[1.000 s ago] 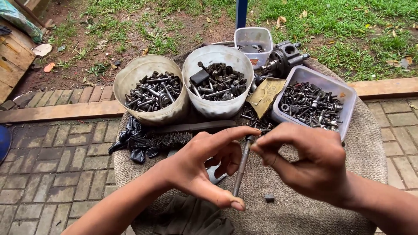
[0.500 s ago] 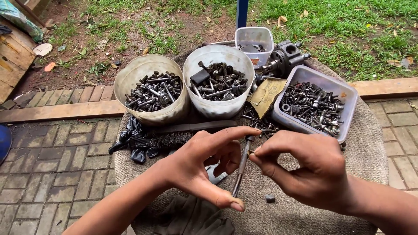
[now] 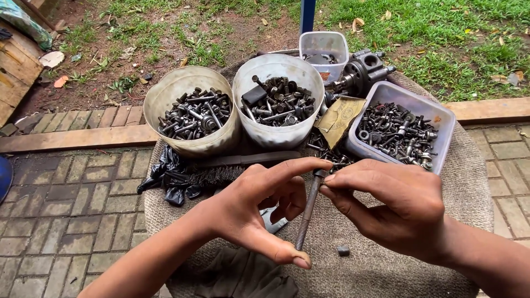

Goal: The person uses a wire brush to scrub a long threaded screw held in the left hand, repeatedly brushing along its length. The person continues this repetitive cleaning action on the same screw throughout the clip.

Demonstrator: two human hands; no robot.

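I am holding a long bolt [image 3: 307, 212] between both hands above the round table [image 3: 469, 182]. My left hand [image 3: 259, 207] is bracing it end to end: the index fingertip is pressing at the head end and the thumb tip is bearing on the threaded tip at the 6 o'clock end, so the shank is running nearly upright in view, tilted slightly toward 1 o'clock. My right hand [image 3: 395, 207] is closed in a pinch at the head end of the bolt, thumb and forefinger meeting just beside the left index tip (what the pinch encloses, a nut or washer, is too small to tell).

Judged step: I am working a small fitting at the bolt's upper end. The next move is calling for a steady left-hand brace while the right fingers are turning or sliding along the shank, without letting the bolt pivot out.

Outward from the grip: a small dark nut [image 3: 343, 250] is lying on the table at 5 o'clock of the bolt. A wire brush [image 3: 221, 171] and black plastic bag [image 3: 168, 176] are lying at 10 o'clock. Two round tubs of bolts [image 3: 193, 113] [image 3: 276, 102] are standing at 11 and 12 o'clock, and a rectangular tray [image 3: 397, 129] of small hardware at 2 o'clock.
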